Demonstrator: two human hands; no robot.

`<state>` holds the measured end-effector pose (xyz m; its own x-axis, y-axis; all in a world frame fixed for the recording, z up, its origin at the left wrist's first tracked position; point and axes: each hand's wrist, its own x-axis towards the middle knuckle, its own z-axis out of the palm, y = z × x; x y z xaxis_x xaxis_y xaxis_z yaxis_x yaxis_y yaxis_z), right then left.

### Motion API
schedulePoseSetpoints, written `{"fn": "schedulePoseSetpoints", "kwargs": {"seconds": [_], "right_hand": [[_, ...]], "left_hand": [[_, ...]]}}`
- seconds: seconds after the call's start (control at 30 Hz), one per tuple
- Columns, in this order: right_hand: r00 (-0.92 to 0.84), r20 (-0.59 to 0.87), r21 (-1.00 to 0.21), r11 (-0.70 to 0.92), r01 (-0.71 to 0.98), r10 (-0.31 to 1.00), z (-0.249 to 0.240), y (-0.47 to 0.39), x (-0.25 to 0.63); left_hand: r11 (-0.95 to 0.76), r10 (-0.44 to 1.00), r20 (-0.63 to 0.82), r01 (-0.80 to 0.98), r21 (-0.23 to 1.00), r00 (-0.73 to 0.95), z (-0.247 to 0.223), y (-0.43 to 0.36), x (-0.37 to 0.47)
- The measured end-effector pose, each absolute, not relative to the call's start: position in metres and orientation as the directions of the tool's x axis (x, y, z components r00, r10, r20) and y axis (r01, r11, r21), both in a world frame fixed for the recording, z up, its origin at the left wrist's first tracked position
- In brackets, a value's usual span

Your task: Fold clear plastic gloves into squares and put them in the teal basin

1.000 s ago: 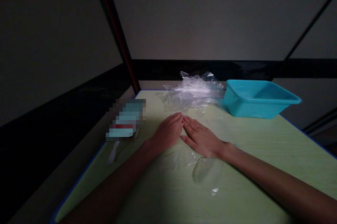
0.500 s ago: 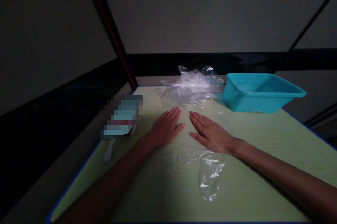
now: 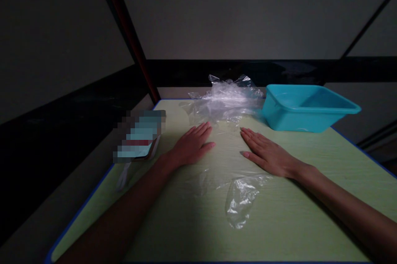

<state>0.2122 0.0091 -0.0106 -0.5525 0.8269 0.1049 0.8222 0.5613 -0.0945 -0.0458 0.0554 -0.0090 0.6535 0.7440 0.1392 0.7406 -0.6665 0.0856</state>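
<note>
A thin clear plastic sheet (image 3: 240,202), perhaps a bag or glove, lies spread on the pale green table (image 3: 173,231), with a wrinkled, shiny part nearest me. My left hand (image 3: 194,144) rests flat at its left side, fingers extended and thumb pointing right. On the right side my right hand (image 3: 265,152) lies palm down, its fingers stretched toward the far left. Neither hand grips anything. Beyond both hands sits a crumpled pile of clear plastic (image 3: 226,100).
A turquoise basin (image 3: 300,119) stands at the back right of the table. At the left edge lies a phone-like object (image 3: 142,135), partly pixelated, with a whitish strap (image 3: 124,177). Walls rise behind and to the left.
My right hand has slid to the right, widening the gap between my hands. The near wrinkled part of the sheet has shifted slightly left and away from me. My left hand stays nearly in place.
</note>
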Motion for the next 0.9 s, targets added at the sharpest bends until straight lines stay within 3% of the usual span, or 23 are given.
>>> {"fn": "schedulePoseSetpoints", "kwargs": {"seconds": [0.23,0.33,0.53,0.73,0.9], "right_hand": [[-0.557,0.113,-0.1,0.567,0.818,0.823,-0.01,0.011,0.212],[-0.559,0.097,-0.088,0.566,0.82,0.824,-0.009,0.011,0.211],[-0.561,0.112,-0.106,0.571,0.814,0.82,-0.01,0.01,0.212],[-0.55,0.083,-0.075,0.556,0.828,0.831,-0.008,0.01,0.21],[-0.555,0.061,-0.076,0.558,0.826,0.83,-0.005,0.01,0.209]], "left_hand": [[-0.684,0.678,0.422,0.727,0.063,0.602,0.009,0.042,-0.045],[-0.77,0.587,0.503,0.63,0.102,0.635,0.015,0.025,-0.031],[-0.95,0.298,0.308,0.247,0.192,0.904,0.014,-0.007,-0.006],[-0.947,0.203,0.123,0.162,0.279,0.971,0.012,-0.016,-0.008],[-0.935,0.178,0.081,0.143,0.324,0.981,0.016,-0.022,-0.011]]}}
